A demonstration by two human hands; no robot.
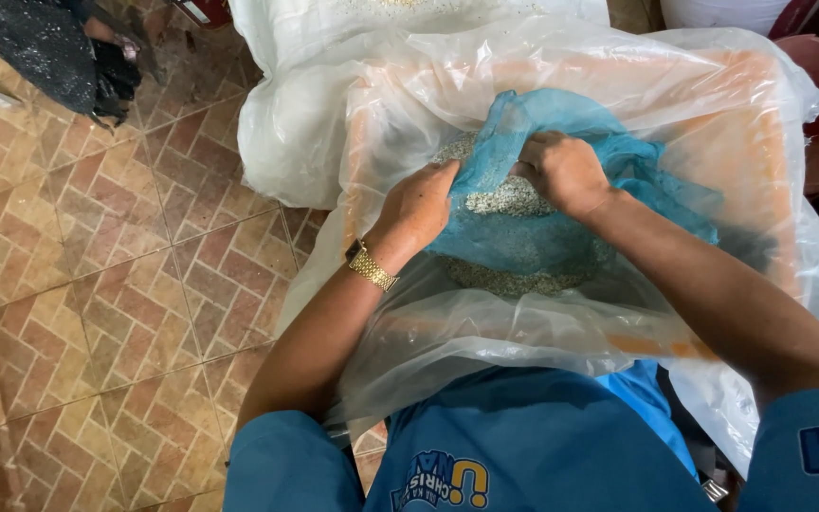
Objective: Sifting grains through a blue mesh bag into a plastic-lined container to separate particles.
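Thin blue plastic bag, mouth open, holding pale grain

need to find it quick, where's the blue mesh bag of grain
Upper centre of the head view: the blue mesh bag is gripped by both hands inside the orange tub.

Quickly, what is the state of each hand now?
Left hand: closed, gripping the edge of the blue mesh bag of pale grains.
Right hand: closed, gripping the same bag's edge.
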